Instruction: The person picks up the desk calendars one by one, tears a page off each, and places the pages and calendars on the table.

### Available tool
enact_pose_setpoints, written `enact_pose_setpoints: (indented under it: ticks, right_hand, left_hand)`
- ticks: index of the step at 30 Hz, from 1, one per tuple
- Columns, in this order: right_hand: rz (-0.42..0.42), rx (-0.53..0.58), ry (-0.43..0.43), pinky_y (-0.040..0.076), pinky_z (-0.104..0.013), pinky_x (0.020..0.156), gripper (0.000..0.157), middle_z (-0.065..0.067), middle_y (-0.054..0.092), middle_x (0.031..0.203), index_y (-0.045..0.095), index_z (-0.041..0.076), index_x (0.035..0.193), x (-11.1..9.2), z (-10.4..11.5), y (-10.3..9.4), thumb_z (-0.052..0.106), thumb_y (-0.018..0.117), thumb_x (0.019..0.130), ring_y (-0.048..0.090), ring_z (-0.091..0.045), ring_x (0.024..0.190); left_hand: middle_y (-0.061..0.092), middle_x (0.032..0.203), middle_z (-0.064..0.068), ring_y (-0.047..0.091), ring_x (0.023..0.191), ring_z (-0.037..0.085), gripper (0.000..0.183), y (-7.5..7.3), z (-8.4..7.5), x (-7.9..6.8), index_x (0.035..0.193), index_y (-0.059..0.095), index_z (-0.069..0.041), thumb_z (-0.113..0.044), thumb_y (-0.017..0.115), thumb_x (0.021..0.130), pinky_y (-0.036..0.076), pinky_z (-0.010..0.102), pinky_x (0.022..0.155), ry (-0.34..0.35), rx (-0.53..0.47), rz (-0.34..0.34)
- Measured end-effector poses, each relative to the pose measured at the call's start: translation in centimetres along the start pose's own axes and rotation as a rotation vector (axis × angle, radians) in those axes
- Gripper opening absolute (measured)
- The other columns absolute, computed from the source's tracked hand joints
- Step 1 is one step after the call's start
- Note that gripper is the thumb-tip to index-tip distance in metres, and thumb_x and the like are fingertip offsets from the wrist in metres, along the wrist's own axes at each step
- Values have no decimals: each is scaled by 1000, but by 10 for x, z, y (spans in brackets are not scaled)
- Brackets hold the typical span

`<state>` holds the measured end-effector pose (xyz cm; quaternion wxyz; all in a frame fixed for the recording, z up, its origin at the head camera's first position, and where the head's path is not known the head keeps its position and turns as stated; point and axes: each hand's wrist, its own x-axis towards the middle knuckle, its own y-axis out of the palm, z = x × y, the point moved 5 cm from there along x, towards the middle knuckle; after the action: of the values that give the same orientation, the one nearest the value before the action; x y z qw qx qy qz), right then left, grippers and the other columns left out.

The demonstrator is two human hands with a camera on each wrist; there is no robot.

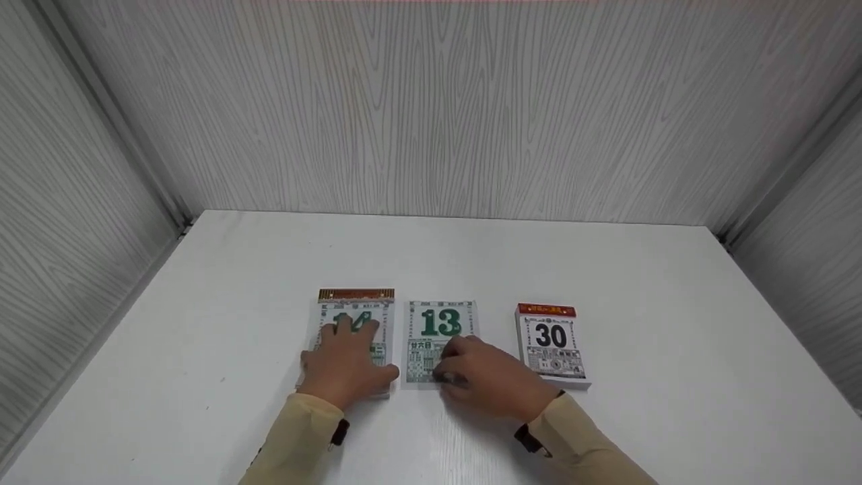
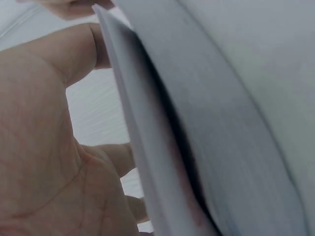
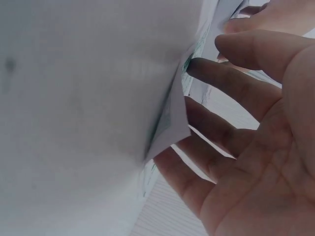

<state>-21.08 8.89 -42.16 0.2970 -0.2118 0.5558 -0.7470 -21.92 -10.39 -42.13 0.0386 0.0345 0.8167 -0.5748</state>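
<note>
My left hand (image 1: 347,364) rests with spread fingers on a tear-off calendar (image 1: 377,337) that shows a green 14 under a red-and-gold header. In the left wrist view, the calendar's thick white page edge (image 2: 197,98) rises beside my palm. To its right lies a single calendar leaf (image 1: 421,330) with a green 13. My right hand (image 1: 495,377) touches the lower right part of this leaf, fingers bent. Seen from the right wrist, a lifted paper corner (image 3: 172,125) sits against my fingertips, and the thumb stands apart from them.
A smaller calendar block (image 1: 552,343) with a black 30 and red header lies to the right of my right hand. White table (image 1: 606,269) surrounds everything, with grey wood-grain panels (image 1: 431,114) at the back and both sides.
</note>
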Motion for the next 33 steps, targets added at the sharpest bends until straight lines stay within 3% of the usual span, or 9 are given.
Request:
enact_pose_setpoints:
  ticks: [3, 6, 14, 22, 26, 33]
  right_hand:
    - [-4, -10, -17, 48, -27, 86, 24, 5, 57, 111, 71, 21, 112, 1, -1, 1, 27, 65, 90, 53, -10, 100]
    - [-34, -11, 23, 49, -30, 86, 27, 5, 59, 112, 69, 20, 115, -1, -3, -5, 29, 64, 90, 56, -12, 101]
    - [-108, 151, 358, 51, -39, 81, 41, -4, 63, 118, 59, 15, 127, -34, -41, -60, 34, 63, 91, 62, -22, 100]
    - [-216, 92, 627, 50, -47, 72, 50, -18, 65, 107, 52, 0, 128, -76, -94, -103, 34, 58, 93, 63, -31, 90]
    - [-210, 73, 711, 51, -46, 69, 51, -22, 65, 107, 53, -5, 123, -86, -113, -105, 36, 56, 93, 63, -34, 90]
    - [-142, 71, 755, 51, -46, 70, 54, -24, 63, 113, 57, -7, 120, -89, -128, -95, 39, 56, 92, 61, -37, 95]
  left_hand:
    - [35, 144, 21, 31, 129, 46, 79, -1, 1, 0, 140, 47, -19, -50, 69, 71, 33, 76, 83, 7, 1, 1]
    - [37, 143, 21, 32, 128, 46, 79, -1, 0, 0, 139, 48, -19, -50, 69, 70, 32, 76, 83, 18, 3, -13]
    - [39, 140, 20, 35, 125, 46, 76, 0, 0, 0, 139, 48, -17, -47, 68, 73, 35, 76, 80, 54, 9, -8]
    - [34, 146, 21, 30, 130, 48, 76, 0, 4, 3, 142, 44, -19, -48, 66, 76, 33, 77, 84, 51, 21, 17]
    - [32, 147, 22, 28, 132, 49, 76, 0, 3, 2, 143, 43, -18, -49, 65, 78, 30, 78, 86, 54, 25, 28]
    - [31, 148, 23, 25, 134, 49, 74, 1, 2, 0, 143, 42, -16, -49, 65, 80, 24, 79, 89, 56, 28, 46]
